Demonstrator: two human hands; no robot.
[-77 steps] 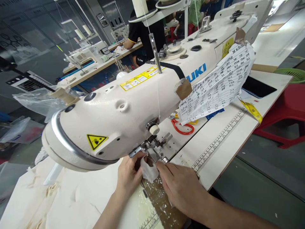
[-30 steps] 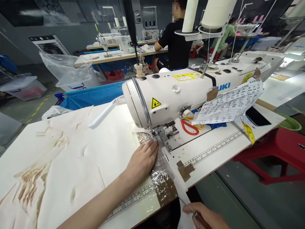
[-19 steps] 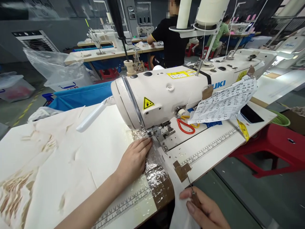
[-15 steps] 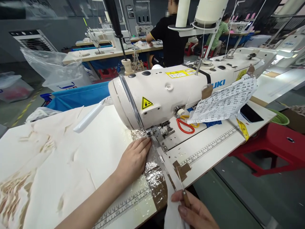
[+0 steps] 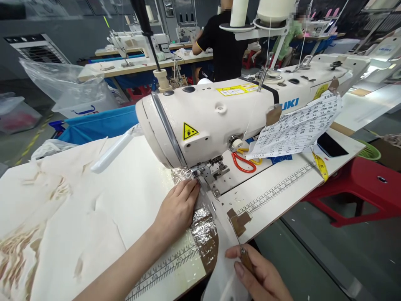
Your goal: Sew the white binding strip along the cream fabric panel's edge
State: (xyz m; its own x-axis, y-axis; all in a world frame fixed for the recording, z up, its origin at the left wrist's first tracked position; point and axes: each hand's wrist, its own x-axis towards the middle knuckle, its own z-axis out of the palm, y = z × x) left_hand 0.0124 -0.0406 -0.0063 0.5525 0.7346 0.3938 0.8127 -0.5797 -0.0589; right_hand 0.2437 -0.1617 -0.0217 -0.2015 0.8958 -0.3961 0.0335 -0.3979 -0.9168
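Observation:
My left hand (image 5: 180,205) lies flat on the sewing bed, fingers together and slightly bent, the tips close to the presser foot (image 5: 197,170) of a white sewing machine (image 5: 200,125). Under and beside it runs a white fabric strip (image 5: 224,234), which leads from the needle area towards me and hangs over the table's front edge. My right hand (image 5: 257,267) is closed around the wooden handle of an awl (image 5: 247,257). The awl's thin metal shaft points up along the fabric's right side. Whether the right fingers also pinch the fabric I cannot tell.
Pale cut fabric (image 5: 62,209) covers the table's left. Red-handled scissors (image 5: 242,163), a handwritten sheet (image 5: 294,125), a phone (image 5: 332,144) and a yellow tape measure (image 5: 320,165) lie to the right. A red stool (image 5: 369,179) stands beyond the edge. People sit at machines behind.
The fabric near my right hand has spread wider and shifted left. The awl's shaft has tipped slightly and its tip sits lower. My left hand has barely moved; the view has shifted slightly.

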